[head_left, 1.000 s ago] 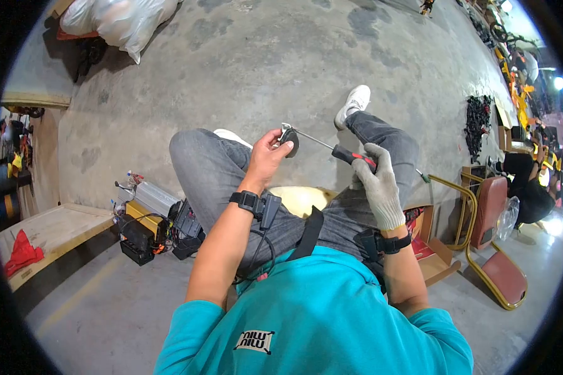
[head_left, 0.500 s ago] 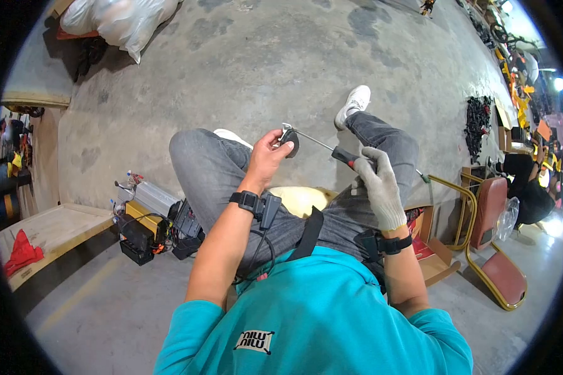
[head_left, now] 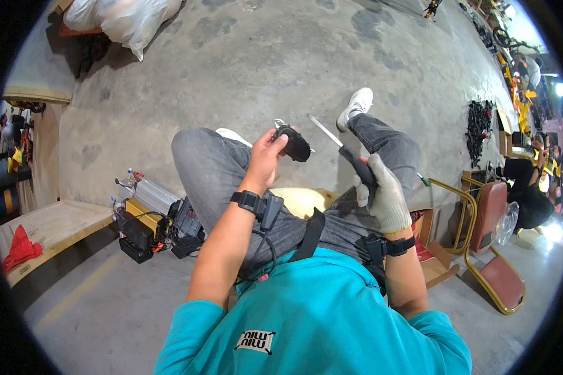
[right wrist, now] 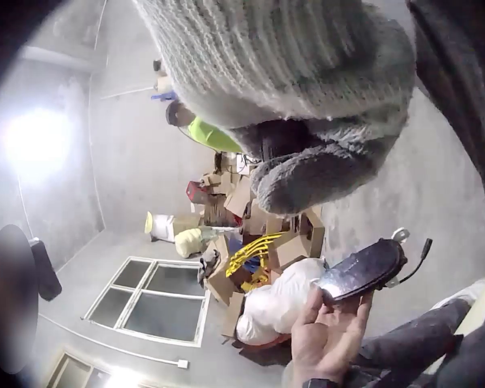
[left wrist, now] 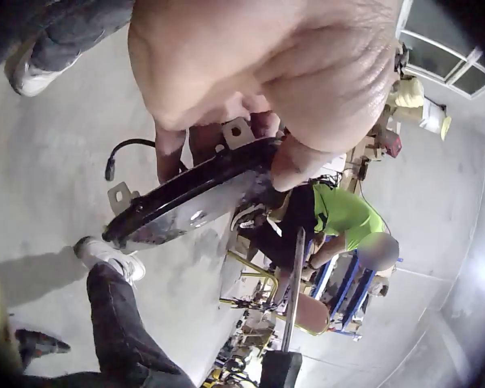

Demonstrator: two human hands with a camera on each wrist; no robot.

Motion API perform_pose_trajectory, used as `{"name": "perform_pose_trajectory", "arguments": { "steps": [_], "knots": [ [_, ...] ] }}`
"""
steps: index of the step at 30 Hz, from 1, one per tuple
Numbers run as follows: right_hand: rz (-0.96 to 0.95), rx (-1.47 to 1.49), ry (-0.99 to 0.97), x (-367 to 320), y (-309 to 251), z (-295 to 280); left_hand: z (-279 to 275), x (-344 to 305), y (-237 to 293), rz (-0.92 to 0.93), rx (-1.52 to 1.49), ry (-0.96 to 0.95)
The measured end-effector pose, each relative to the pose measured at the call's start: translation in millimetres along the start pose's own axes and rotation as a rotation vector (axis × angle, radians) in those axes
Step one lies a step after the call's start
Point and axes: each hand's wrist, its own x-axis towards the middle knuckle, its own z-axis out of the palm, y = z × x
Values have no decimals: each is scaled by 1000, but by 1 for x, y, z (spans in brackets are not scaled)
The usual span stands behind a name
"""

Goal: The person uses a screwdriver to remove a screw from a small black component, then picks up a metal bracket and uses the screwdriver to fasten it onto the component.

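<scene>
My bare left hand pinches a black oval part between thumb and fingers, above my lap. In the left wrist view this lamp-like part has a glossy face, metal tabs with holes and a short cable with a plug at its end. My right hand, in a knitted glove, grips the dark handle of a screwdriver. Its metal shaft points up and left, the tip apart from the part. The glove covers most of the handle in the right wrist view.
A battery-like box with wiring lies left of my legs by a low wooden bench bearing a red cloth. An open carton and a red-padded chair stand at right. Another person is behind the chair.
The screwdriver has come away from the oval part and swung steeper, drawn back toward my body by the right hand. The left hand has turned the part so its broad side shows.
</scene>
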Motion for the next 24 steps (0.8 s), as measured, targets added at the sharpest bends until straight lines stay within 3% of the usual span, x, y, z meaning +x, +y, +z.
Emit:
{"name": "perform_pose_trajectory", "arguments": {
  "steps": [2,6,16,19,23,24],
  "knots": [
    [-29,212,20,3,2,-4,-1,-1,8,-13,-80,-4],
    [-39,393,-149,8,3,-11,-6,0,11,-27,-292,58],
    [-6,395,-172,10,6,-11,-4,-5,26,35,-302,75],
    [-46,339,-192,12,5,-6,-10,-25,78,202,-252,48],
    [-34,263,-204,17,-2,6,-46,-88,188,633,-122,70],
    [-50,242,-193,16,-2,8,-57,-111,203,657,-103,101]
  ]
}}
